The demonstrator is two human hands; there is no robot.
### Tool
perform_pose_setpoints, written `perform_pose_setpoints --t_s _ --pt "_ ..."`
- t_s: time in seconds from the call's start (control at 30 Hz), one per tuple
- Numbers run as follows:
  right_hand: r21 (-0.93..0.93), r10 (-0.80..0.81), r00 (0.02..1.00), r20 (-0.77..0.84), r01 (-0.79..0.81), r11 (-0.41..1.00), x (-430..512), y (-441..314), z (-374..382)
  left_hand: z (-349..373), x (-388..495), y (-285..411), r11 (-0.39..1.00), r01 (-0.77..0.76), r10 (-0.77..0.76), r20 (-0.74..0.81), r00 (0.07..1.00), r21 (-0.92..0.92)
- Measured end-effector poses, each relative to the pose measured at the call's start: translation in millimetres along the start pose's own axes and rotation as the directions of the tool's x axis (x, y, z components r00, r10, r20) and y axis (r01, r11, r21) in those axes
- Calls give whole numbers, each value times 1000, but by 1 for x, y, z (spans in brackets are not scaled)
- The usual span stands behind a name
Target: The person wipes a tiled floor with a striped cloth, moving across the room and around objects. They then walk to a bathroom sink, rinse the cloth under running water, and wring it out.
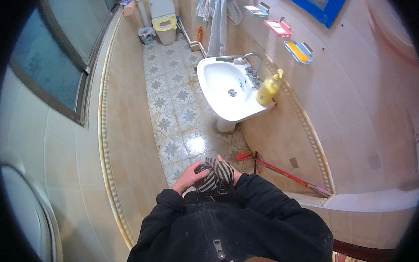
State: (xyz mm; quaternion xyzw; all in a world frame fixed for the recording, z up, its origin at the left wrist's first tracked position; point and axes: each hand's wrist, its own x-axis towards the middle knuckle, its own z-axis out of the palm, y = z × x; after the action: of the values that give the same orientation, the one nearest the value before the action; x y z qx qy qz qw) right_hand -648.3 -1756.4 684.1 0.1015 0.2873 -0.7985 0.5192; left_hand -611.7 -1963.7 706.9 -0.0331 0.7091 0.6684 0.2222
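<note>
Close to my body, low in the middle of the head view, a bundle of black-and-white striped cloth (216, 175) is held between both hands. My left hand (191, 176) grips it from the left side, its thumb and fingers bent over the folds. On the right side my right hand (231, 170) holds the bundle, most of its fingers hidden behind the cloth. Black jacket sleeves cover both forearms. Past the hands lies a patterned tile floor (189, 115).
A white washbasin (222, 92) with a yellow pump bottle (268, 90) stands ahead on the right. A red-handled tool (283, 173) leans by the right wall. Farther off are a toilet (165, 33) and a small bin (146, 36). Soap dishes (298, 52) hang on the wall.
</note>
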Motion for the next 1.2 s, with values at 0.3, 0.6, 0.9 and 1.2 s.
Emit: perform_pose_setpoints --t_s 0.3,0.6,0.9,1.2 --pt "43 -450 826 -341 491 870 77 -131 5 -77 141 67 982 -73 45 -162 986 -172" --pt "-668 -778 504 -375 436 604 123 -317 -63 -76 324 186 944 -116 126 12 992 -308" --pt "-877 -851 216 -478 -170 450 211 -445 -221 -110 418 96 968 -13 82 -268 960 249" --pt "-4 -669 554 -495 768 640 229 -482 -245 -93 459 79 985 49 -34 -92 995 165"
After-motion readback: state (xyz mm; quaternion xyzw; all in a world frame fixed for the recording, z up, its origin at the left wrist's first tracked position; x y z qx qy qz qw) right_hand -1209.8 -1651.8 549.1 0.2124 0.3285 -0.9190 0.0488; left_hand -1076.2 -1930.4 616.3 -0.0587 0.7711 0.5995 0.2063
